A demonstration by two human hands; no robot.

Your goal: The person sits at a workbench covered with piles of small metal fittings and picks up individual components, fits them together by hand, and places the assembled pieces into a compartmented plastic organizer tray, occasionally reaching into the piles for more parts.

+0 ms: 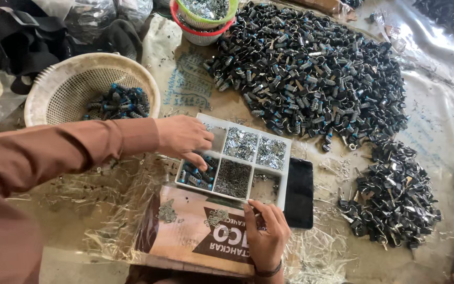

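Note:
A white divided tray (285, 158) lies in front of me, with shiny metal bits, dark springs and black-and-blue parts in separate compartments. My left hand (184, 138), in a brown sleeve, reaches in from the left. Its fingertips dip into the near-left compartment of black-and-blue parts (198, 176), and the grip is hidden. My right hand (266, 234) rests on a brown printed cardboard sheet (185, 231) at the tray's near edge. Its fingers are pinched on a small metal part.
A large heap of black-and-blue parts (311, 68) fills the far middle, with a smaller black heap (392, 197) at right. A cream basket (51, 87) at left holds a few parts. Stacked red and green baskets (203, 23) stand at the back. A black phone (299, 192) lies beside the tray.

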